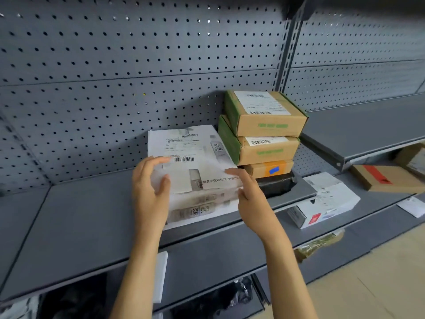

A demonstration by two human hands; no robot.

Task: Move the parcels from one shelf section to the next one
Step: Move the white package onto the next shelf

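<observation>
A white printed box [195,171] with a shipping label rests on the grey shelf [80,222] in front of me. My left hand [149,187] lies against its left front corner, fingers spread. My right hand [246,192] touches its right front corner, fingers apart. Neither hand visibly closes around the box. To its right stands a stack: two brown boxes with green sides [264,111] [259,148], a small orange-taped box [269,169] and a black parcel [276,183] at the bottom.
The right-hand shelf section [368,127] sits behind a slotted upright post [287,54]. Lower shelves hold a white box [324,201], a brown box with red tape [386,178], a white slip [411,206] and dark bags [218,298]. Pegboard [115,65] backs the shelves.
</observation>
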